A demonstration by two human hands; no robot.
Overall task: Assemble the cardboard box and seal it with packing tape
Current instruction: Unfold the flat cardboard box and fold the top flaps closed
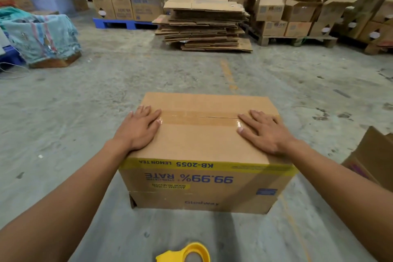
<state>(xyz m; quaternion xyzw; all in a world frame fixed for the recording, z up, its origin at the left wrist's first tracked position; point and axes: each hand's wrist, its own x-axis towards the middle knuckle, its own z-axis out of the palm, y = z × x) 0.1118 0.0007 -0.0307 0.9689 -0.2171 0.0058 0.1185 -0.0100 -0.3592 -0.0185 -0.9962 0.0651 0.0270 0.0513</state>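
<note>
A brown cardboard box point(204, 147) stands on the concrete floor in front of me, its print upside down, its top flaps closed. A strip of clear packing tape point(197, 117) runs along the middle seam of the top. My left hand point(139, 127) lies flat on the left end of the top, fingers straight over the tape's end. My right hand point(264, 130) lies flat on the right end, fingers straight and pointing inward onto the tape. A yellow tape dispenser point(187, 252) lies on the floor at the bottom edge, close to me.
A pile of flattened cartons point(204, 25) sits straight ahead. Stacked boxes on pallets point(297, 6) line the back and right. A cloth-covered heap point(40, 36) stands at the left. Another open carton point(374, 155) is at my right edge.
</note>
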